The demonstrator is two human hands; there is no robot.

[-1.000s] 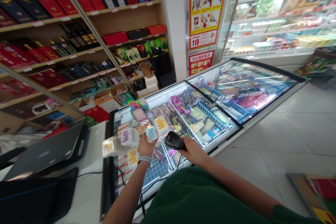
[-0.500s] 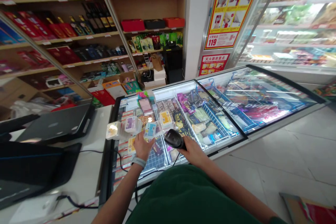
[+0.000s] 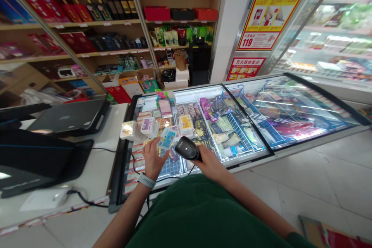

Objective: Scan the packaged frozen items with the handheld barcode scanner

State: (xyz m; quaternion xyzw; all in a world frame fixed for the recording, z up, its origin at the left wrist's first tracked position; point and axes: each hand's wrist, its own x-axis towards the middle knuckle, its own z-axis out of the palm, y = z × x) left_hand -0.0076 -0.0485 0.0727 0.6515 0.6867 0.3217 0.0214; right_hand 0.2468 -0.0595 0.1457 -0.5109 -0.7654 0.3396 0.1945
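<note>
My left hand (image 3: 153,157), with a light watch band at the wrist, has its thumb and fingers closed on the near edge of a clear plastic box with a blue label (image 3: 167,138). That box tilts above the freezer's glass top. My right hand (image 3: 209,162) grips a black barcode scanner (image 3: 186,148), whose head points left toward the blue-labelled box. Around them are a purple-labelled box (image 3: 148,124), an orange-labelled box (image 3: 186,123) and, farther left, a pale stack of clear boxes (image 3: 128,130). A colourful package (image 3: 161,97), partly blurred out, lies behind.
The chest freezer (image 3: 263,154) holds bagged goods in wire baskets under glass. At left, a counter (image 3: 102,162) carries a black laptop-like device (image 3: 69,118) and cables. A dark cable (image 3: 132,159) crosses the freezer's left end. Stocked shelves (image 3: 99,23) stand behind; tiled floor lies right.
My left hand has closed on the blue-labelled box and tilted it. The scanner in my right hand has shifted slightly left, nearer that box. The camera view has tipped downward.
</note>
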